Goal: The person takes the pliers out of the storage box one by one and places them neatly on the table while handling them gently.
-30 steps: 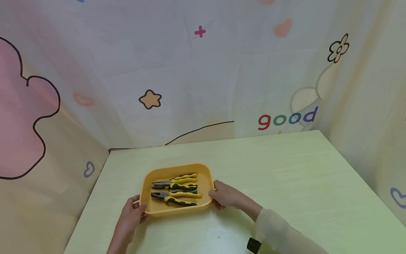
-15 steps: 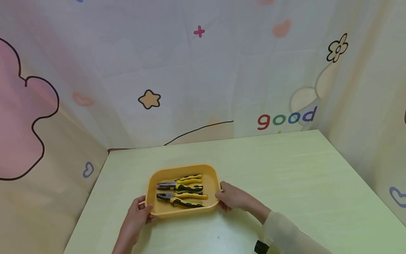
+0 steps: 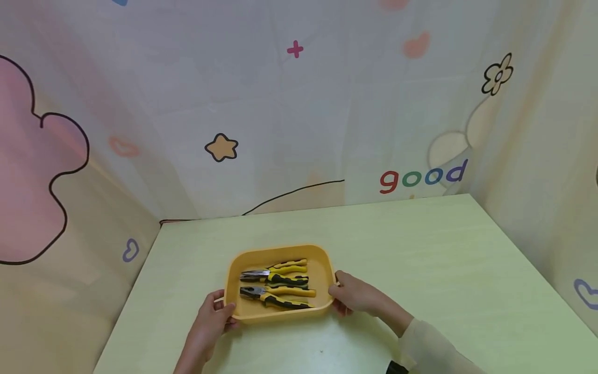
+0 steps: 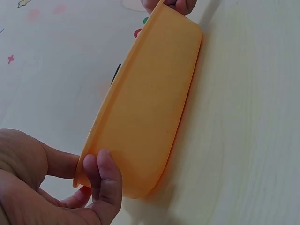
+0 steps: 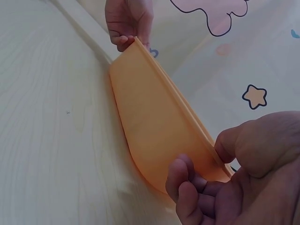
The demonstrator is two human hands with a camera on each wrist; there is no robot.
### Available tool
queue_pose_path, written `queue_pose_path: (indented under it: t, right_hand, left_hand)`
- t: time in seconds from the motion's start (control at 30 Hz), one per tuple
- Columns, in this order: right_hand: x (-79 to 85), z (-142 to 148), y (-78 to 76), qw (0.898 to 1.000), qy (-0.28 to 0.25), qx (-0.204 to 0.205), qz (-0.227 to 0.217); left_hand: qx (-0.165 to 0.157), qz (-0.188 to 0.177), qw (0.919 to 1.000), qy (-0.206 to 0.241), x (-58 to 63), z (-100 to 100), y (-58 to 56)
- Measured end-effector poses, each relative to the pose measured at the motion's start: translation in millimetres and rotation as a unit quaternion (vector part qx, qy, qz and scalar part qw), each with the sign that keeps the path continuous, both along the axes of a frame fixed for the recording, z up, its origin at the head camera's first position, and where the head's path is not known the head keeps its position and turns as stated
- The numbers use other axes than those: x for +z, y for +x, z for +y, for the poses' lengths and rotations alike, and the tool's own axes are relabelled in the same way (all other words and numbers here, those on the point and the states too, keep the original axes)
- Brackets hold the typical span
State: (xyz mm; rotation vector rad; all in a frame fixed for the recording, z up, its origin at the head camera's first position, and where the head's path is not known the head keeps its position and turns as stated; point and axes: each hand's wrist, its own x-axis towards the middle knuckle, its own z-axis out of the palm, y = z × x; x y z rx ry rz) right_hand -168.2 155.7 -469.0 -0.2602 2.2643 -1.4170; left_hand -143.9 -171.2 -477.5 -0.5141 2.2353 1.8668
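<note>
A yellow plastic tray [image 3: 275,315] is held at both short ends, low over the table. In it lie several pliers with yellow and black handles; the nearest are combination pliers [image 3: 280,297], and behind them are long-nose pliers [image 3: 275,273]. My left hand [image 3: 210,322] grips the tray's left end, thumb over the rim and fingers curled beneath. At the opposite end my right hand [image 3: 356,294] pinches the rim the same way. Both wrist views show the outer wall of the tray [image 4: 145,103], with the pliers hidden behind it.
A pale green table [image 3: 444,270] spreads around the tray. Behind it hangs a printed curtain [image 3: 289,114], with further curtain along the left and right sides. A black object [image 3: 397,368] shows at the bottom edge beside the right sleeve [image 3: 432,348].
Both hands have moved the tray to the right and slightly toward me, with the pliers riding inside. The grip on each end looks the same.
</note>
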Motion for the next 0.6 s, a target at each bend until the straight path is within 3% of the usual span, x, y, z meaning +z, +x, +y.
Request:
queue_pose_path:
  t: [0.6]
  right_hand:
    - [-0.8,23.4,5.9,1.0,0.004,0.005,0.0]
  left_hand:
    - [-0.022,0.001,0.9997,0.014,-1.8,16.9,2.9]
